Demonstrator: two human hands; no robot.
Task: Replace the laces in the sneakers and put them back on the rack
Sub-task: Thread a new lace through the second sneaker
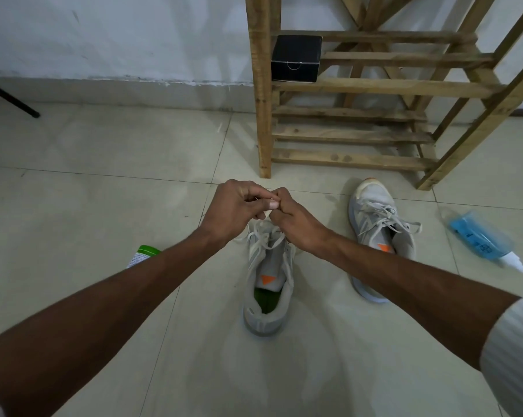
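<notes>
A pale grey sneaker [269, 284] with an orange tongue tab and green insole stands on the floor tiles, toe pointing away from me. Its white lace [261, 236] runs up from the eyelets. My left hand [239, 206] and my right hand [290, 218] meet just above its toe end, fingers curled, both pinching the lace between them; the toe is hidden behind the hands. The second sneaker [380, 236] lies to the right, laced, with loose lace ends. The wooden rack [359, 121] stands behind, against the wall.
A black box [296, 58] sits on a rack shelf at the left. A blue spray bottle [486, 242] lies on the floor at the right. A green and white container [143, 254] shows behind my left forearm. A black stand leg [13, 100] is at far left.
</notes>
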